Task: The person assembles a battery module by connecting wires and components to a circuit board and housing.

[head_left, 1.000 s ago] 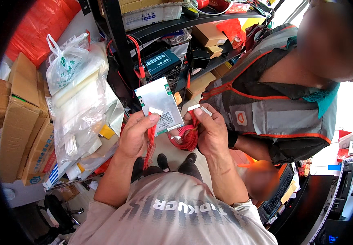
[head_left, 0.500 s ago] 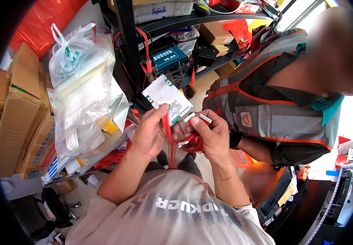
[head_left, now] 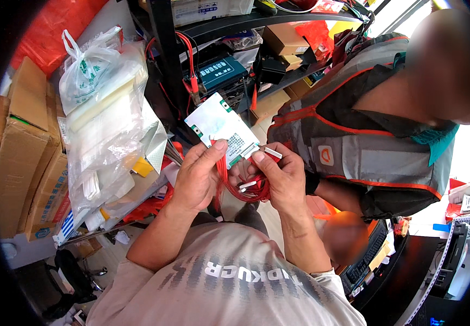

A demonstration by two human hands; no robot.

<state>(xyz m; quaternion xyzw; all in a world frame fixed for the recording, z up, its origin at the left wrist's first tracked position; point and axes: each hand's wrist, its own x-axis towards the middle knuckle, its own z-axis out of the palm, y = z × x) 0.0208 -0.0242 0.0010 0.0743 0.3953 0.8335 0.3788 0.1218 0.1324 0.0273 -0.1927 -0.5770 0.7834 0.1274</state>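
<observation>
In front of my chest, my left hand [head_left: 196, 176] is closed on the lower left edge of a flat white-faced circuit board [head_left: 213, 120] with green corners. Its thumb lies over red wires [head_left: 222, 173] that run down from the board. My right hand [head_left: 285, 176] grips a looped bundle of thin red wires [head_left: 257, 191] by the board's lower right corner. White plug connectors [head_left: 272, 152] stick out above the right thumb, and another white connector [head_left: 247, 185] sits on the loops. The fingertips behind the wires are partly hidden.
At my right stands a person in a grey vest [head_left: 354, 157] with orange trim. A black shelf [head_left: 218, 33] ahead carries boxes and a teal box-shaped device [head_left: 223, 75]. To the left are plastic bags [head_left: 104, 125] and cardboard boxes [head_left: 20, 157]. A keyboard [head_left: 373, 247] lies lower right.
The board has shifted slightly up and left. My right hand has brought a white connector against the board's lower right edge, and the wire bundle has moved closer to my left hand.
</observation>
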